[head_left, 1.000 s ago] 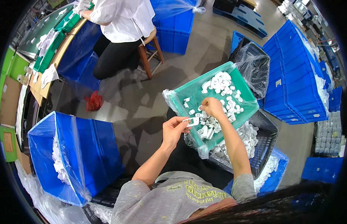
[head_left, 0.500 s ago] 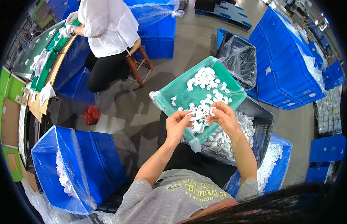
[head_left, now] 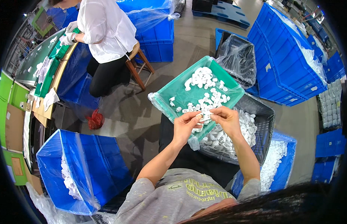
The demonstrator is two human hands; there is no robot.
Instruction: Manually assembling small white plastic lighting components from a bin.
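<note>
Over the near edge of a green tray (head_left: 183, 83) lined with clear plastic, my two hands are close together. With thumb and fingers pinched, my left hand (head_left: 185, 126) grips a small white plastic part. My right hand (head_left: 227, 121) pinches another small white part, or the other end of the same one; the fingers hide which. Below and beyond the fingertips lie loose white plastic parts (head_left: 218, 98), some with dark holes. A second heap of white parts (head_left: 202, 77), rounder in shape, sits at the tray's far side.
Under the tray's right side is a black crate (head_left: 268, 115) of pale plastic pieces. Blue bins stand at left (head_left: 102, 160), lower right (head_left: 287, 160) and far right (head_left: 285, 63). A lined black basket (head_left: 237, 59) is beyond the tray. A gloved co-worker (head_left: 106, 33) sits on a wooden stool (head_left: 138, 76).
My hands have come closer together, the left moving right and the right slightly left, fingertips nearly meeting. The whole view has shifted slightly.
</note>
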